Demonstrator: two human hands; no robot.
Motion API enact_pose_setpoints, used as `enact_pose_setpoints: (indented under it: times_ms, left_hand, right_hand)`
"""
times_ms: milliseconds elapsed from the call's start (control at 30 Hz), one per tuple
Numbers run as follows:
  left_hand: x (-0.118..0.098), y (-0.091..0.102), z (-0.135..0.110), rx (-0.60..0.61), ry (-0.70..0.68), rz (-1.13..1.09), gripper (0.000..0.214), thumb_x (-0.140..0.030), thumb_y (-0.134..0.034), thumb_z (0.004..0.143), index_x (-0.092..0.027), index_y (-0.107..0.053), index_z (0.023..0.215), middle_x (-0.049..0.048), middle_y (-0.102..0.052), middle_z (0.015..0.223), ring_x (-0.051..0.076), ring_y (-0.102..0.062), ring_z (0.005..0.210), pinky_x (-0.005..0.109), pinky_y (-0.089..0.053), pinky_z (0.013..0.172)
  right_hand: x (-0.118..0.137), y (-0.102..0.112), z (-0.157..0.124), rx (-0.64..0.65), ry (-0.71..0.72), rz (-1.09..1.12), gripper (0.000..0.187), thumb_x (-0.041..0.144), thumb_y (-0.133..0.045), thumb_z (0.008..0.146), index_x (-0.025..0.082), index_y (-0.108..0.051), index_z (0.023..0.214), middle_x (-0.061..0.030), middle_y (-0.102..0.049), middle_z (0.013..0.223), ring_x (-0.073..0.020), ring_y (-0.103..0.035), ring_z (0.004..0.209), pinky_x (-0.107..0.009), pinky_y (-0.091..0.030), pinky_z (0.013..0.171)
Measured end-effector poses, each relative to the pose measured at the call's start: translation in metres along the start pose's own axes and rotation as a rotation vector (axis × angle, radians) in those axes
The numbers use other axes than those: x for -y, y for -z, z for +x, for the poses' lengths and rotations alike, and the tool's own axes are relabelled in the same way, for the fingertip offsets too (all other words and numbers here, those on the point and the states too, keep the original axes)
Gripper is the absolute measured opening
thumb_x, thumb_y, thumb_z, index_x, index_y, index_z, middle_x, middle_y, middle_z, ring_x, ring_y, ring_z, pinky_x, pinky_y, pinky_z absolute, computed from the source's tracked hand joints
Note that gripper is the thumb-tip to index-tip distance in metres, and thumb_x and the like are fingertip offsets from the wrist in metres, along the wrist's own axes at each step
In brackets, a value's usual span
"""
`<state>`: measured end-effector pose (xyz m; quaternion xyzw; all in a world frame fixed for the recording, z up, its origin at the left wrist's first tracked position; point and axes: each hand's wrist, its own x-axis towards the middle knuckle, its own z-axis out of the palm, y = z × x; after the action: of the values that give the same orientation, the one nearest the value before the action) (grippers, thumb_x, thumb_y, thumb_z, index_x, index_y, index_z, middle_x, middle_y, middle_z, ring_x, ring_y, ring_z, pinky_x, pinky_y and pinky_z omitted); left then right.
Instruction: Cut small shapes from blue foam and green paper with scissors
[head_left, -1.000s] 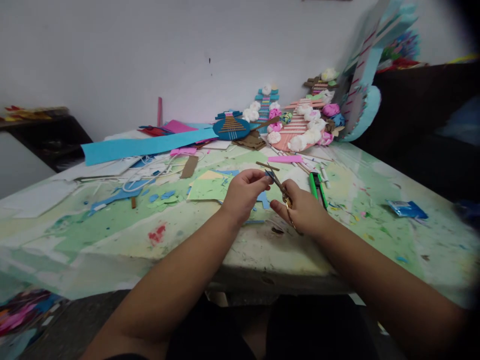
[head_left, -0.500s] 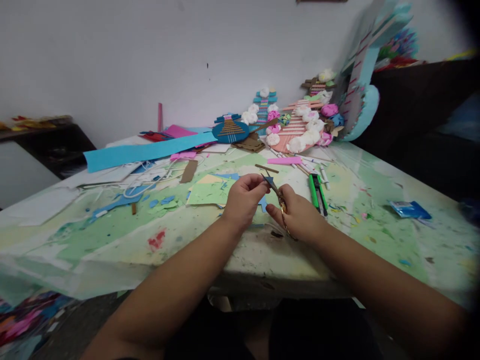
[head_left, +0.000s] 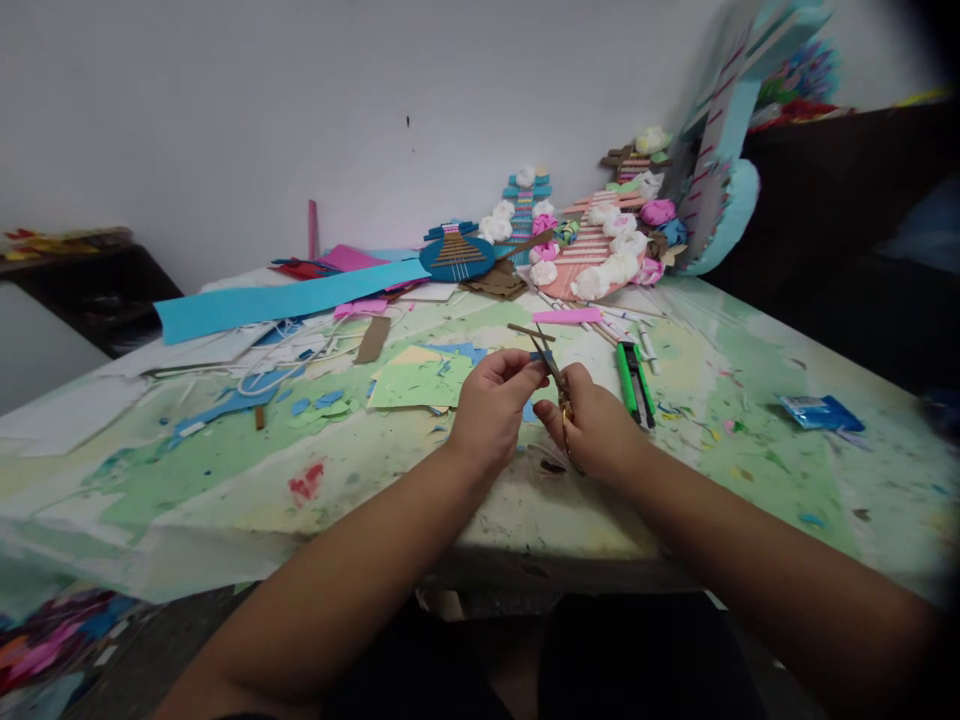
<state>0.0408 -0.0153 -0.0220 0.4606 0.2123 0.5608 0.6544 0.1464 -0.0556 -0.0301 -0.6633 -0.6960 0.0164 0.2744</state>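
Observation:
My left hand (head_left: 491,400) pinches a small piece of blue paper (head_left: 541,355) between thumb and fingers, above the front part of the table. The handles of a pair of gold-handled scissors (head_left: 559,375) are in my right hand (head_left: 596,425). Their blades stand slightly apart and point up and away, right at the blue piece. Behind my left hand lies a stack of green and blue paper sheets (head_left: 420,380). Just beyond the scissors are a thin brown strip (head_left: 531,332) and a pink strip (head_left: 568,316).
A green utility knife (head_left: 634,383) lies right of my right hand, near several markers. Decorated paper instruments (head_left: 457,255) lean along the wall. A long light-blue strip (head_left: 292,297) crosses the back left; a blue packet (head_left: 821,412) lies at right. Scraps dot the stained tablecloth (head_left: 405,510).
The scissor blades have shifted across the blue piece, which now shows smaller and narrower between my fingers. My left hand has moved slightly to the right. The view has shifted a little.

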Motion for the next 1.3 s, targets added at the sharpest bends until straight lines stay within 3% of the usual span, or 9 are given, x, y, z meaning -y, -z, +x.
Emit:
enact_pose_setpoints:
  times_ms: [300, 567, 967, 1067, 1200, 1300]
  left_hand:
    - [-0.009, 0.003, 0.001, -0.041, -0.075, 0.238, 0.009, -0.019, -0.06, 0.058, -0.015, -0.053, 0.061, -0.0031, -0.053, 0.056, 0.008, -0.05, 0.054, 0.023, -0.039, 0.056]
    - [-0.025, 0.014, 0.004, 0.047, -0.091, 0.498, 0.008, -0.021, -0.058, 0.057, -0.014, -0.055, 0.06, -0.0023, -0.053, 0.055, 0.008, -0.048, 0.052, 0.021, -0.037, 0.05]
    - [-0.045, 0.021, 0.003, 0.137, -0.088, 0.799, 0.012, -0.018, -0.051, 0.057, -0.013, -0.06, 0.063, -0.0015, -0.053, 0.055, 0.008, -0.044, 0.053, 0.021, -0.034, 0.05]
    - [-0.049, 0.028, 0.007, 0.096, -0.074, 0.913, 0.012, -0.018, -0.052, 0.056, -0.014, -0.061, 0.062, -0.002, -0.051, 0.051, 0.007, -0.041, 0.048, 0.02, -0.031, 0.046]
    - [-0.052, 0.037, 0.015, -0.029, -0.083, 1.016, 0.014, -0.02, -0.053, 0.055, -0.015, -0.062, 0.065, -0.002, -0.051, 0.05, 0.007, -0.039, 0.044, 0.02, -0.03, 0.043]
    - [-0.048, 0.04, 0.021, -0.056, -0.068, 1.024, 0.016, -0.022, -0.054, 0.055, -0.015, -0.062, 0.067, -0.0008, -0.053, 0.052, 0.008, -0.041, 0.046, 0.021, -0.031, 0.044]
  right_hand:
    - [0.001, 0.0, 0.0, -0.002, -0.018, -0.07, 0.034, 0.051, -0.03, 0.077, 0.017, -0.033, 0.082, -0.0062, -0.052, 0.06, -0.0201, -0.048, 0.054, -0.025, -0.022, 0.043]
    - [0.004, 0.001, -0.001, 0.011, -0.002, -0.2, 0.029, 0.044, -0.031, 0.079, 0.016, -0.035, 0.083, -0.008, -0.057, 0.067, -0.0216, -0.053, 0.059, -0.024, -0.022, 0.045]
    - [0.005, 0.001, 0.0, 0.034, -0.009, -0.35, 0.036, 0.05, -0.033, 0.077, 0.015, -0.039, 0.084, -0.0094, -0.059, 0.065, -0.0217, -0.053, 0.054, -0.026, -0.02, 0.044]
    - [0.004, 0.0, 0.0, 0.039, -0.012, -0.346, 0.038, 0.052, -0.033, 0.077, 0.015, -0.039, 0.084, -0.0091, -0.057, 0.063, -0.0207, -0.051, 0.051, -0.026, -0.019, 0.044]
    - [-0.003, -0.004, 0.003, -0.023, -0.059, -0.196, 0.037, 0.054, -0.036, 0.074, 0.017, -0.038, 0.078, -0.0051, -0.051, 0.059, -0.0169, -0.045, 0.048, -0.025, -0.018, 0.044]
    - [-0.009, -0.006, 0.007, -0.015, -0.134, 0.251, 0.042, 0.061, -0.034, 0.071, 0.02, -0.035, 0.069, 0.0007, -0.041, 0.051, -0.0116, -0.036, 0.043, -0.024, -0.019, 0.042]
